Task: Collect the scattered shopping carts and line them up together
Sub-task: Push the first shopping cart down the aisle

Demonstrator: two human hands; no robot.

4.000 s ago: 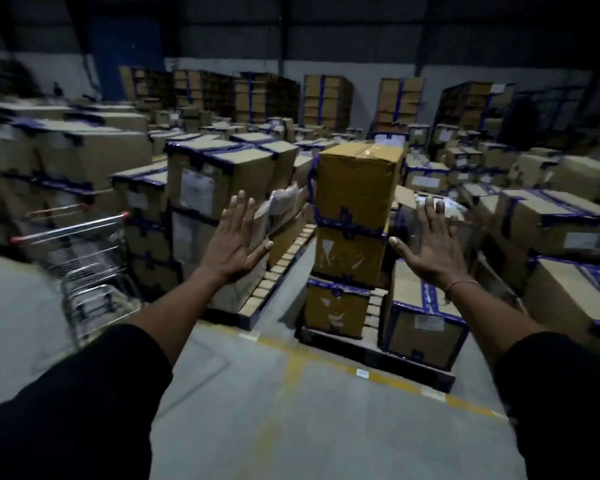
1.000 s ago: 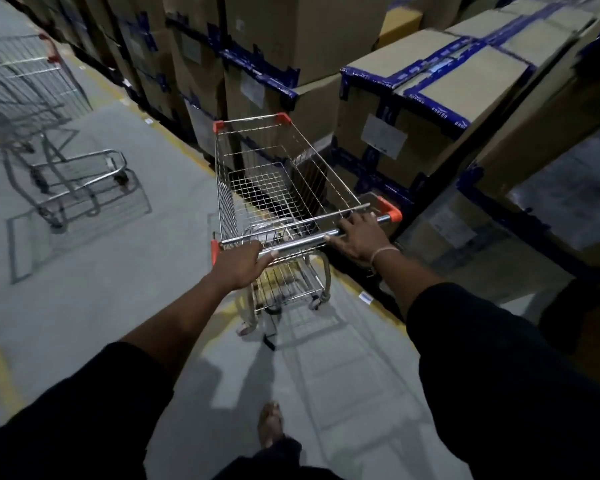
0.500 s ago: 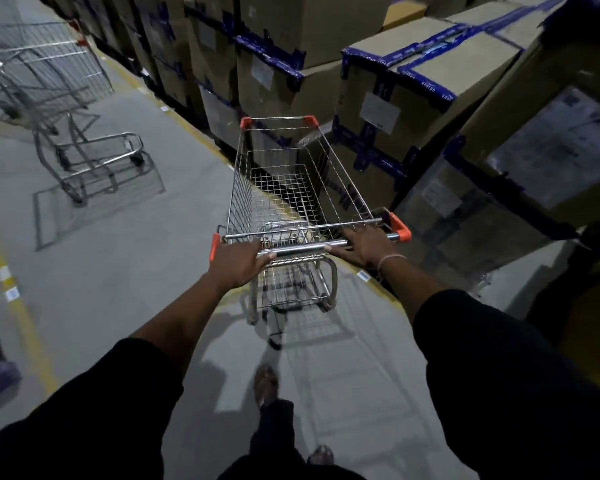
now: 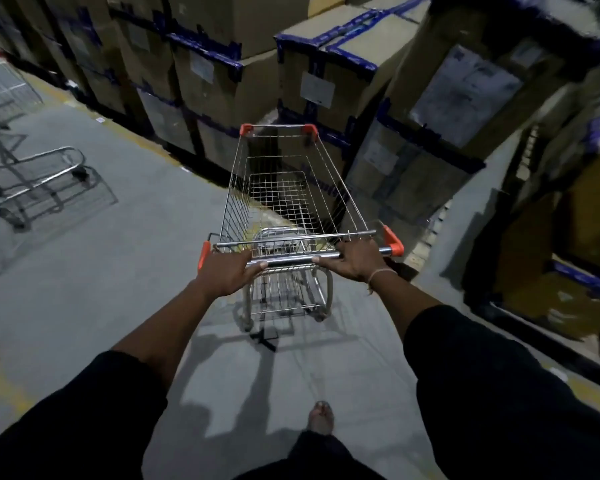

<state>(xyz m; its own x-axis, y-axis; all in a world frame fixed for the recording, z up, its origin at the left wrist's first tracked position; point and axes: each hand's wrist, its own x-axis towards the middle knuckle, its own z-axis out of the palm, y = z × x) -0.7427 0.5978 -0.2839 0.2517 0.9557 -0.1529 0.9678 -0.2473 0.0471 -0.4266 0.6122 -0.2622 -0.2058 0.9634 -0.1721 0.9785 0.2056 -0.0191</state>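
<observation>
Head view: both hands grip one shopping cart [image 4: 284,216] by its handle bar [image 4: 291,259]. The left hand [image 4: 227,271] has its fingers curled over the bar near the left orange end cap, and the right hand [image 4: 355,261] is wrapped over it near the right cap. The cart's long axis runs straight away from the person, nose toward the stacked boxes [image 4: 312,81], which stand close ahead and along the right side. The cart's nose looks near the boxes, so there is little room to push forward or swing right.

A second cart [image 4: 25,181] stands well apart at the far left, only partly in frame. It lies to the left of the held cart, nearer the left hand, with open grey floor [image 4: 111,271] between them. To line the two up, the held cart probably needs its nose turned left, away from the boxes, then rolled across that open floor.
</observation>
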